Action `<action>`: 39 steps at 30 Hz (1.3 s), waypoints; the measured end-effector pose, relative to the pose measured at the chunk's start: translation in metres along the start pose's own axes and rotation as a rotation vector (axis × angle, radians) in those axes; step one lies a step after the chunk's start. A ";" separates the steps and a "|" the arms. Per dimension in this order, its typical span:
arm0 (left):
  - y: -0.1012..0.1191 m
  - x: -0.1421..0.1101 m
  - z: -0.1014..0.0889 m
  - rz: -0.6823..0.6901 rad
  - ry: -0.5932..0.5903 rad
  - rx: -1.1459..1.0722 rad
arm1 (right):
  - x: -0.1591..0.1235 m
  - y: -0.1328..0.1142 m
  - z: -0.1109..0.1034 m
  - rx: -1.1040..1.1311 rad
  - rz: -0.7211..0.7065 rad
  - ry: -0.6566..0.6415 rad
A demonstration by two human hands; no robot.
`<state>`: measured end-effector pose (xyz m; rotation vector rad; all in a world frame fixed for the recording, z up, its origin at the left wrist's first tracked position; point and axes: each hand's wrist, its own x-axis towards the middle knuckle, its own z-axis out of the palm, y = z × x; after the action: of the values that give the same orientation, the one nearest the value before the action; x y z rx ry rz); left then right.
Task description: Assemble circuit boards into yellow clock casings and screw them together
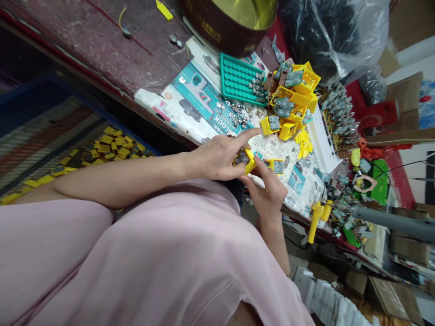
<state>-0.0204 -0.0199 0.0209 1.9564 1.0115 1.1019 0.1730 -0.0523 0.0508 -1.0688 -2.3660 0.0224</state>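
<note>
At the near edge of the bench, a small yellow plastic case (pixel 250 162) with a grey part inside is held between both hands. My left hand (pixel 217 156) grips it from the left, thumb along the near side and index finger stretched out past it. From the right, the thumb and fingers of my right hand (pixel 270 190) pinch the same case. Just beyond my right fingers lies another yellow case with a grey part (pixel 277 166). A pile of yellow cases (pixel 295 102) with grey parts sits farther up, and small silver button-like pieces (pixel 239 118) are scattered near my left hand.
A teal tray (pixel 238 81) holds silver pieces, with a large round tin (pixel 231 27) behind it. Small yellow pieces (pixel 304 144) and wired grey parts (pixel 340 115) lie to the right. A yellow-handled tool (pixel 316 222) hangs at the edge. Left below, a blue crate (pixel 37 88) holds yellow cases.
</note>
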 end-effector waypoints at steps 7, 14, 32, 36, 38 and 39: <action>0.002 -0.005 -0.011 0.081 -0.017 -0.072 | -0.002 0.004 0.001 -0.035 -0.027 0.101; 0.004 -0.005 -0.005 0.105 -0.006 -0.154 | -0.013 0.010 0.017 0.148 0.116 0.308; 0.006 -0.015 -0.010 -0.176 -0.112 -0.270 | 0.008 -0.003 0.006 0.156 -0.046 0.076; 0.002 -0.018 -0.031 -0.499 0.032 -0.792 | 0.038 0.013 -0.001 0.253 0.107 0.091; 0.000 -0.016 -0.043 -0.593 0.135 -0.951 | 0.053 0.026 0.006 0.171 0.175 0.094; -0.002 -0.015 -0.048 -0.617 0.184 -0.982 | 0.060 0.032 0.012 0.124 0.183 0.057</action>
<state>-0.0692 -0.0239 0.0345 0.7092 0.8285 1.1048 0.1563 0.0141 0.0611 -1.2050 -2.1793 0.1995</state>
